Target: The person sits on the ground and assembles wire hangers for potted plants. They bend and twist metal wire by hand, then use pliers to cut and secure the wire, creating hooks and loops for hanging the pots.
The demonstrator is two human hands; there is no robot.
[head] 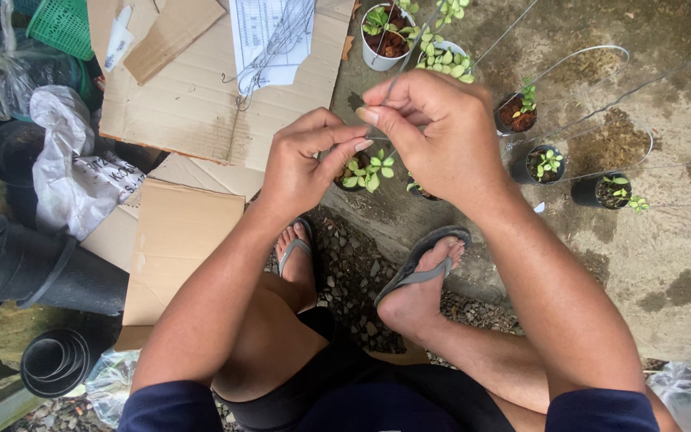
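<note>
Left hand (307,164) and right hand (433,132) each pinch a thin grey metal wire (397,80) above a small black seedling pot (365,172).

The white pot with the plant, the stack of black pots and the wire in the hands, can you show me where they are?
White pot (377,56), head view, on its white side wall.
Stack of black pots (57,360), head view, on the nested rims.
Wire (404,74), head view, on the thin strand above the right hand (441,136).

Thin metal wire (409,60), matt cardboard (193,104)
</note>
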